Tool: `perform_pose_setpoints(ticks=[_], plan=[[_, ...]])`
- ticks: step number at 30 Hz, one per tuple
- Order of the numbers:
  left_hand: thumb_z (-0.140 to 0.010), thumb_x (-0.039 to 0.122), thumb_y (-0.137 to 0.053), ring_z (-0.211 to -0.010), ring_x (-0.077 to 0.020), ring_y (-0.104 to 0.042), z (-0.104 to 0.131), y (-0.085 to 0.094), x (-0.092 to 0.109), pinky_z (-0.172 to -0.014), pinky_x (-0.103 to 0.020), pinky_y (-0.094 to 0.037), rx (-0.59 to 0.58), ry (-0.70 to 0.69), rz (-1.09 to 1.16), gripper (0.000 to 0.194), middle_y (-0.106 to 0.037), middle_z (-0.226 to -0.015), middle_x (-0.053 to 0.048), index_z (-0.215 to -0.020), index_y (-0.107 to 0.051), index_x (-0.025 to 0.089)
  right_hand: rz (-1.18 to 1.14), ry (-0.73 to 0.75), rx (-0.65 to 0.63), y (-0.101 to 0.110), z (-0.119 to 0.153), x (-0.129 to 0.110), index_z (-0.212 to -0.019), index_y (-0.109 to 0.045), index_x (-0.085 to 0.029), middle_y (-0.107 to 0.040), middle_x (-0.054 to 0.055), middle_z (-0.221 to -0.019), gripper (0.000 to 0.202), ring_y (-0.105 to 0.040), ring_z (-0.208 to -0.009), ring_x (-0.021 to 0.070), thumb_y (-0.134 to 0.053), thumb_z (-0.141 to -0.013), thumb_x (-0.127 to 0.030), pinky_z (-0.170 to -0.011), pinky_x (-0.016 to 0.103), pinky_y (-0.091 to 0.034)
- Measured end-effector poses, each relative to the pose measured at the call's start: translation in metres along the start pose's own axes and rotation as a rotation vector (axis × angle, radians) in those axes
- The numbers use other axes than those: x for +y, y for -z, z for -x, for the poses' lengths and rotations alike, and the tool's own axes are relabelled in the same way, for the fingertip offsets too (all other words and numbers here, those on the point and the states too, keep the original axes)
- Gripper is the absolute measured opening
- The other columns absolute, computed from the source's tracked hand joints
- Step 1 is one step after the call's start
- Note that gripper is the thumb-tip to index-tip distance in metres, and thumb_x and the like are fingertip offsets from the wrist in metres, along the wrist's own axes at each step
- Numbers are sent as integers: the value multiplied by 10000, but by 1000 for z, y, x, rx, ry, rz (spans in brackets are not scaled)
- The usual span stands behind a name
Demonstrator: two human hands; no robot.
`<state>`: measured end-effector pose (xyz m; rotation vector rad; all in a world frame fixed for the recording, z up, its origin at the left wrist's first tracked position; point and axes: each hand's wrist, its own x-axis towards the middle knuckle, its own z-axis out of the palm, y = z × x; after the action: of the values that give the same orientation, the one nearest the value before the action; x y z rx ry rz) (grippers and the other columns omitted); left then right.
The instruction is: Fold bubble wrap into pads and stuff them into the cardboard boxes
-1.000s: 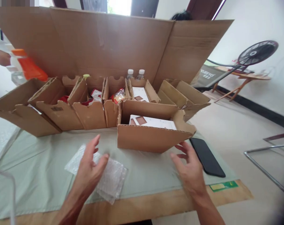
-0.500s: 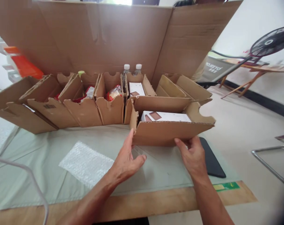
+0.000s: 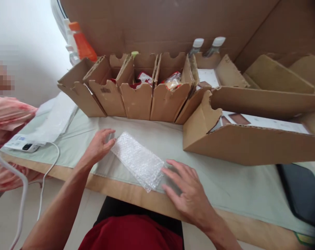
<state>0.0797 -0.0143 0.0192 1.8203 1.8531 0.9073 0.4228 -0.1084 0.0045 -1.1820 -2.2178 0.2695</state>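
Observation:
A bubble-wrap sheet (image 3: 139,158) lies flat on the pale green cloth (image 3: 170,139) in front of me. My left hand (image 3: 101,144) is at its upper left corner, fingers apart and slightly bent, holding nothing. At the sheet's right end my right hand (image 3: 182,185) is spread, its fingertips close to or touching the edge. To the right, a long cardboard box (image 3: 261,146) holds a white box (image 3: 269,125) with brown squares on it.
Several upright cardboard bins (image 3: 138,100) stand in a row, some with red packets. Behind them are clear bottles (image 3: 213,47) and an orange bottle (image 3: 84,45). A black tablet-like object (image 3: 301,191) lies right. More bubble wrap (image 3: 56,118), a cable (image 3: 49,170) and a person (image 3: 9,114) are left.
The view has swung to the left and down. Both my hands have left the long cardboard box and are now at the two ends of the bubble wrap. A person has come into view.

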Motion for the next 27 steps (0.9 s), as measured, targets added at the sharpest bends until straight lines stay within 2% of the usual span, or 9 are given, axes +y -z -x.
perform_pose_setpoints(ticks=[3, 7, 10, 13, 17, 19, 23, 25, 27], plan=[[-796, 411, -603, -1258, -386, -596, 13, -5, -6, -863, -484, -581, -99, -36, 28, 436, -661, -1371, -159, -1157, -749, 215, 65, 80, -169, -17, -23, -7, -1283, -678, -178, -626, 175, -1443, 368, -621, -1260, 350, -614, -921, -185, -986, 537, -527], [-789, 364, -616, -1284, -358, -581, 27, -7, -7, -829, -417, -580, -173, -37, 52, 451, -679, -1353, -129, -1197, -738, 213, 1, -8, -141, -26, -31, 1, -1140, -750, -215, -736, 121, -1290, 298, -690, -1161, 299, -482, -1017, -179, -948, 506, -536], [-856, 430, -597, -995, -274, -678, 31, 2, -5, -741, -378, -568, -187, 2, 58, 485, -725, -1247, -123, -1263, -703, 189, -195, -203, -147, -21, -33, 8, -1178, -754, -274, -755, 72, -1262, 301, -703, -1163, 269, -484, -1050, -312, -1014, 505, -521], [-892, 511, -584, -733, -187, -644, 36, 12, -1, -683, -354, -544, -221, 69, 76, 536, -757, -1102, -90, -1302, -673, 176, -363, -356, -181, -13, -38, 12, -1109, -774, -297, -740, 48, -1300, 291, -689, -1210, 257, -513, -1026, -393, -1057, 470, -522], [-906, 455, -553, -938, -229, -686, 46, 16, 0, -637, -300, -499, -276, 50, 129, 493, -753, -1090, -87, -1303, -663, 183, -413, -421, -141, -5, -38, 14, -971, -768, -256, -775, 71, -1193, 283, -728, -1117, 254, -523, -1000, -395, -973, 422, -577], [-903, 378, -525, -988, -226, -683, 51, 14, -2, -633, -288, -483, -281, 29, 136, 456, -745, -1102, -88, -1293, -666, 187, -349, -369, -132, -3, -33, 10, -1003, -762, -267, -762, 69, -1231, 239, -724, -1125, 259, -555, -991, -385, -959, 432, -580], [-862, 314, -523, -838, -186, -654, 54, 8, -7, -625, -291, -466, -279, 29, 139, 459, -730, -1011, -73, -1266, -674, 157, -136, -77, -150, -7, -15, 1, -1164, -735, -283, -698, 80, -1369, 241, -650, -1263, 313, -679, -940, -352, -1031, 528, -519], [-853, 315, -536, -771, -173, -626, 54, 6, -7, -630, -297, -464, -286, 35, 142, 458, -719, -936, -55, -1253, -679, 145, -70, 18, -135, -14, -9, 0, -1126, -741, -259, -723, 88, -1328, 188, -653, -1257, 317, -650, -965, -298, -1010, 530, -514], [-854, 312, -536, -746, -169, -609, 54, 4, -7, -649, -302, -465, -292, 36, 147, 449, -706, -875, -37, -1242, -684, 142, -66, 13, -98, -21, -7, 1, -1038, -752, -243, -759, 83, -1255, 182, -683, -1207, 296, -572, -1010, -256, -975, 503, -522]])
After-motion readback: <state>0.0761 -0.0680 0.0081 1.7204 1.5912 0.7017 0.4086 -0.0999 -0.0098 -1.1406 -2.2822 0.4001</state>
